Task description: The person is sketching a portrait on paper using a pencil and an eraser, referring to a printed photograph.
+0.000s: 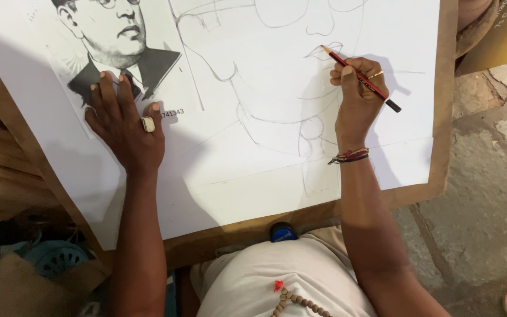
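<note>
Pencil [360, 78], red-black, slim, pinched in right hand [356, 97] fingers; left hand [125, 126] fingers splayed flat on smooth white paper [236, 170].

A printed portrait [115, 44] lies on the sheet's [247, 170] left part, the sheet on a board [444, 117].

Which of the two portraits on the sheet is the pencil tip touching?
The large outline sketch, at its lips. The right hand holds the red-and-black pencil there; the small printed photograph portrait lies partly under the left hand, away from the pencil.
</note>
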